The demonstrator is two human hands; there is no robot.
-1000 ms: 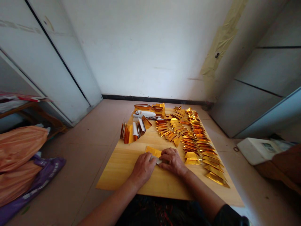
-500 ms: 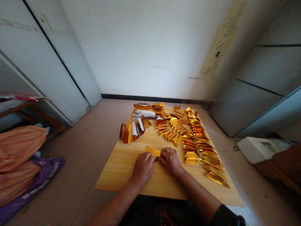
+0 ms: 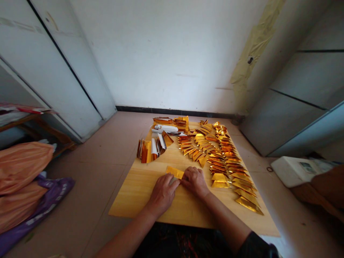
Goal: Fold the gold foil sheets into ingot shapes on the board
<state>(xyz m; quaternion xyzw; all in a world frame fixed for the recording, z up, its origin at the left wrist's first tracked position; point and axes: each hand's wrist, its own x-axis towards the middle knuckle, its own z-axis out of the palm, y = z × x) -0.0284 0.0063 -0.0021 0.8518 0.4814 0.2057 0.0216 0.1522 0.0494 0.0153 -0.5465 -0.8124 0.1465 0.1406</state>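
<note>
Beyond left fingers (image 3: 166, 180), right fingers (image 3: 189, 174) | gold sheet (image 3: 174, 172) juts out | both hold near edge

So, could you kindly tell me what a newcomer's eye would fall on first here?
Probably the shiny gold folded pieces, overlapping in rows on the right side of the wooden table. Next might come the left hand and right hand, close together on a gold sheet. The orange bundle at the far left also stands out.

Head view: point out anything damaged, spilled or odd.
The yellowish tape down the right of the wall looks odd: wrinkled, with a dark spot, perhaps a hole. Nothing looks spilled among the gold papers on the table.
</note>
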